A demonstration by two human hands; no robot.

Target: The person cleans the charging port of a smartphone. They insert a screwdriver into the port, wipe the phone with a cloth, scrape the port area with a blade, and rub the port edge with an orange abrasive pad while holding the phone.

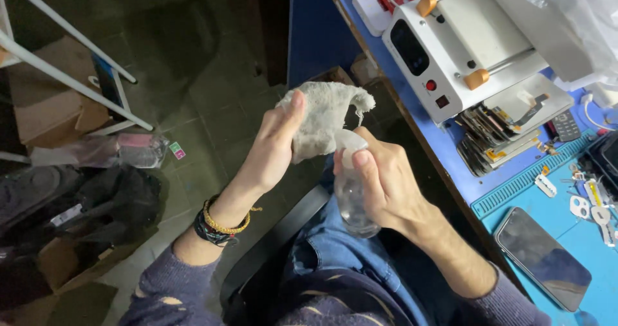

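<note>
We look down past our lap and see our left hand [273, 142] raised near the middle of the view, its fingers [291, 110] pinching a crumpled grey-white cloth [322, 117] from the left side, thumb pressed against its edge. The cloth hangs just above the nozzle of a small clear spray bottle [353, 194], which sits at about four o'clock from it. Our right hand [386, 181] wraps around that bottle, fingers closed on its body and the index fingertip resting on the white spray head, which touches or nearly touches the cloth's lower edge. On the left wrist we wear a beaded bracelet [222, 226] and a dark band beside it.

At two o'clock from the hands stands a blue table [582, 239] carrying a white box-shaped machine [450, 49] with orange knobs, a dark screen and a red button. Just at five o'clock from that machine lies a stack of phone screen parts [499, 139]. A dark smartphone [543, 258] lies face up on the table at the lower right, with small metal tools [595, 207] near it at one o'clock. At nine o'clock from the hands, on the tiled floor [212, 94], sit dark bags [90, 210].
</note>
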